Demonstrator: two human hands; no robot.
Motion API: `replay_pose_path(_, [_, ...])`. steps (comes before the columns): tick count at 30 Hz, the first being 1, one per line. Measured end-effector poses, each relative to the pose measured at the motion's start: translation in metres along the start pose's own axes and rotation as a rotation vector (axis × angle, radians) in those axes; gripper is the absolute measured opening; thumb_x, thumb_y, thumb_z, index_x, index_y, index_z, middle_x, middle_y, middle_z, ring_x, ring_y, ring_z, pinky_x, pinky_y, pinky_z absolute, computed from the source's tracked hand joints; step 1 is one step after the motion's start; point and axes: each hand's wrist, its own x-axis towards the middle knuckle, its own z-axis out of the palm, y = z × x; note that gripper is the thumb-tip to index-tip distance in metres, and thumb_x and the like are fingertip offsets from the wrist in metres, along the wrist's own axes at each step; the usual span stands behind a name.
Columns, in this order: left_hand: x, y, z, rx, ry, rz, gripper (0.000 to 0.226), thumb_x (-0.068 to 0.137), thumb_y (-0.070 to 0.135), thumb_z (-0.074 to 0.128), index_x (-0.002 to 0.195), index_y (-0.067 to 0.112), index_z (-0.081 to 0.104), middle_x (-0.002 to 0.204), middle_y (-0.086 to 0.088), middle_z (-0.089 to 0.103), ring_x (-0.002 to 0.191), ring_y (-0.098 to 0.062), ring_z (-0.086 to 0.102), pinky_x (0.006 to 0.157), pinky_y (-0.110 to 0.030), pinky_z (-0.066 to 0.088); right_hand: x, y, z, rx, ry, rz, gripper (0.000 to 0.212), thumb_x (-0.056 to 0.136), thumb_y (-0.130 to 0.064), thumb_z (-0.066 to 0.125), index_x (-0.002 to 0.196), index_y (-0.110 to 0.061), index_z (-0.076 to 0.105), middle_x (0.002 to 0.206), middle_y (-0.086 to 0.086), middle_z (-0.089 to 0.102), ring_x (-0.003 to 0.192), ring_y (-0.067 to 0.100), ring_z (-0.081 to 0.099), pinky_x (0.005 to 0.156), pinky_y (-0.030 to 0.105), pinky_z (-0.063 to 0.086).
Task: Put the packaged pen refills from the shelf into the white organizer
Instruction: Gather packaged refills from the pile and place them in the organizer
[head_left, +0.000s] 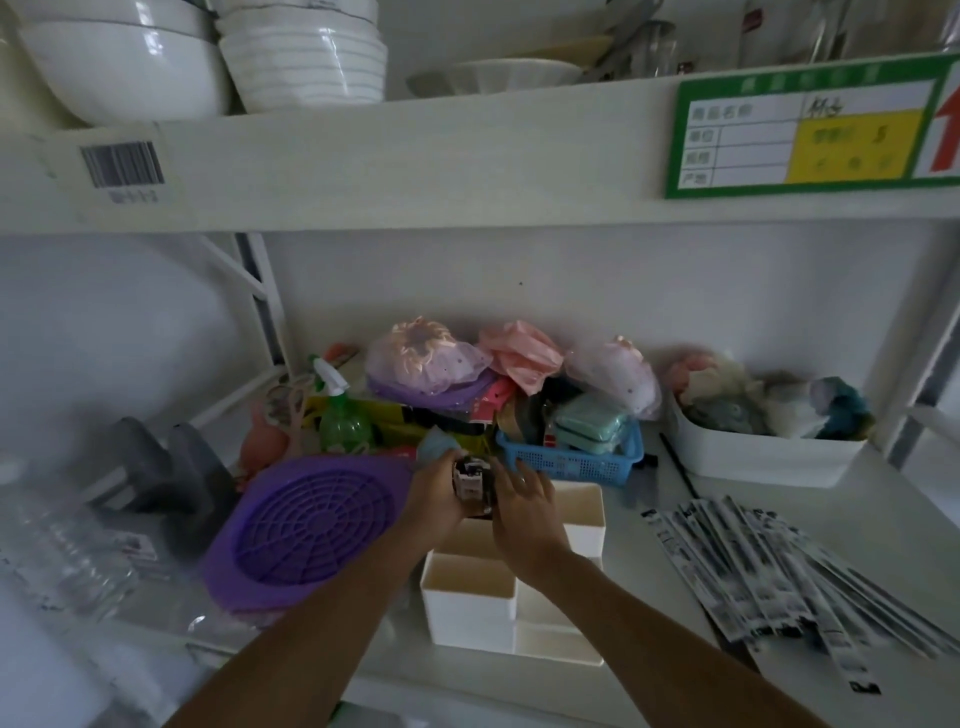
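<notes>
Dim white shelving fills the view, and on the lower shelf (649, 525) the packaged pen refills (769, 566) lie fanned in a loose heap at the right, their black-and-white print too blurred to read, the pile running out to the shelf's front edge. Bare shelf separates them from the white organizer (498, 587), which stands near the front edge with its compartments open. Over its rear compartment both hands meet: the left hand (439, 493) curls around a small upright bundle of dark packets (471, 480), while the right hand (522, 501) touches the same bundle with fingers loosely bent. Just left sits a purple strainer (311, 525), behind a blue basket (571, 457). On the upper shelf edge, a barcode sticker (122, 163) and a green price tag (810, 132) showing a handwritten 5.
</notes>
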Motion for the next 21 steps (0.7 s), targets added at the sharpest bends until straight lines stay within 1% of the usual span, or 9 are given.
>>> replay_pose_path(2, [-0.003,0.003,-0.002,0.015,-0.013,0.042,0.066,0.067,0.015,0.077,0.125,0.013,0.047,0.12,-0.011,0.061,0.108,-0.025,0.058,0.083,-0.02,0.038,-0.001,-0.003,0.0,0.027,-0.004,0.0,0.063,0.09,-0.009,0.04,0.146,-0.019,0.012,0.153,0.003,0.024,0.144,0.019,0.011,0.119,0.039,0.001])
replay_pose_path(4, [-0.006,0.008,-0.004,0.015,-0.03,0.071,0.07,0.067,0.011,0.076,0.128,0.014,0.043,0.122,-0.011,0.059,0.111,-0.027,0.057,0.088,-0.023,0.041,-0.001,-0.004,-0.002,0.033,-0.018,-0.01,0.065,0.089,-0.008,0.041,0.146,-0.018,0.011,0.154,0.004,0.023,0.144,0.019,0.01,0.119,0.04,0.001])
replay_pose_path(6, [-0.008,0.017,-0.003,-0.041,-0.03,0.105,0.07,0.066,0.006,0.076,0.128,0.014,0.043,0.121,-0.016,0.059,0.11,-0.031,0.057,0.094,-0.036,0.048,-0.002,-0.004,-0.008,0.043,-0.009,-0.012,0.066,0.088,-0.007,0.044,0.145,-0.016,0.013,0.153,0.005,0.023,0.144,0.021,0.012,0.119,0.04,0.003])
replay_pose_path(7, [-0.008,0.023,-0.002,-0.02,0.006,0.137,0.072,0.065,0.007,0.076,0.128,0.015,0.043,0.12,-0.016,0.059,0.109,-0.031,0.058,0.094,-0.042,0.049,-0.002,-0.002,-0.012,0.047,0.012,-0.012,0.066,0.087,-0.007,0.046,0.145,-0.015,0.015,0.152,0.006,0.026,0.143,0.021,0.014,0.118,0.04,0.005])
replay_pose_path(8, [-0.008,0.031,-0.001,0.079,0.066,0.18,0.072,0.064,0.011,0.077,0.127,0.017,0.044,0.12,-0.014,0.06,0.109,-0.03,0.057,0.094,-0.044,0.048,-0.002,0.001,-0.018,0.05,0.04,-0.011,0.067,0.086,-0.009,0.049,0.144,-0.014,0.017,0.151,0.007,0.028,0.142,0.022,0.017,0.118,0.039,0.007])
replay_pose_path(11, [-0.008,0.06,0.009,0.273,0.237,0.282,0.065,0.066,0.024,0.073,0.126,0.022,0.046,0.126,-0.007,0.058,0.118,-0.027,0.049,0.1,-0.04,0.039,-0.004,0.017,-0.042,0.057,0.125,0.032,0.065,0.083,-0.011,0.052,0.142,-0.013,0.025,0.148,0.009,0.034,0.14,0.023,0.024,0.117,0.039,0.013])
replay_pose_path(13, [-0.006,0.081,0.021,0.272,0.249,0.339,0.065,0.065,0.028,0.073,0.124,0.021,0.048,0.125,-0.007,0.059,0.118,-0.028,0.049,0.1,-0.039,0.038,-0.008,0.033,-0.061,0.047,0.153,0.086,0.062,0.082,-0.005,0.047,0.141,-0.011,0.028,0.146,0.011,0.038,0.138,0.025,0.027,0.116,0.038,0.016])
replay_pose_path(17, [-0.008,0.126,0.063,0.23,0.115,0.419,0.071,0.057,0.029,0.079,0.121,0.017,0.053,0.122,-0.01,0.062,0.115,-0.028,0.052,0.1,-0.038,0.039,-0.027,0.084,-0.099,0.009,0.128,0.283,0.06,0.083,-0.011,0.048,0.141,-0.011,0.029,0.143,0.015,0.042,0.134,0.029,0.034,0.111,0.038,0.024])
replay_pose_path(21, [-0.017,0.156,0.115,0.08,-0.092,0.366,0.076,0.055,0.016,0.083,0.124,0.01,0.051,0.123,-0.017,0.06,0.114,-0.031,0.054,0.098,-0.04,0.042,-0.056,0.138,-0.117,-0.015,0.114,0.491,0.045,0.083,-0.014,0.049,0.128,-0.012,0.045,0.128,0.015,0.056,0.12,0.032,0.048,0.1,0.04,0.038])
